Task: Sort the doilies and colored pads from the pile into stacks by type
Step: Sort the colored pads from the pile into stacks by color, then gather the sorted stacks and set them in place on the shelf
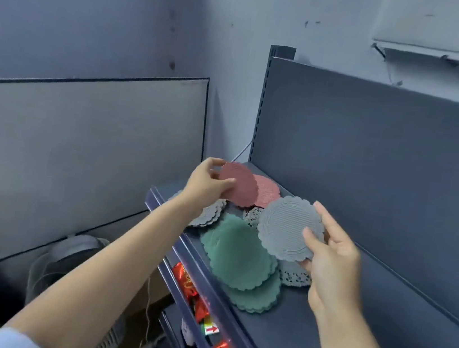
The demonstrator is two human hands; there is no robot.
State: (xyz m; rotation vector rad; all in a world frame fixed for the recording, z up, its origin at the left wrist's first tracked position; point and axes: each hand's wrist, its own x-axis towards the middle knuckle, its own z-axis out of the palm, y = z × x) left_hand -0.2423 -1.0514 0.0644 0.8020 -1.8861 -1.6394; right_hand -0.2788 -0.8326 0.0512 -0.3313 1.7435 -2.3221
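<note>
You're mid-sort w/ both hands loaded. Your left hand (206, 185) pinches a red scalloped ribbed pad (240, 185) by its near edge, thumb on top. It's held just over a second red ribbed pad (268, 192) lying at the back of the dark blue metal shelf (332, 335). Your right hand (333, 262) grips a grey scalloped ribbed pad (288, 230) btwn thumb and fingers, lifted clear of the shelf.

Step in hand, as I read it: dropping each pad on its own colour. Red prob. goes on the red one behind it. The grey pad stack (211, 214) sits at the shelf's left front corner, partly under your left forearm. So the grey pad has to cross over; clear the left arm first.

Still loose: the green scalloped pads (240, 255) lie fanned at mid-front, not squared up. One white lace paper doily (252, 215) peeks out btwn the reds and your grey pad. Another lace doily (295, 276) lies under your right hand, beside the greens. The doilies lie well apart, so no doily stack yet.

Containers: no bin or tray; the shelf itself carries everything. The lower shelf holds red foil-wrapped sweets (186, 283), not part of the sort.
</note>
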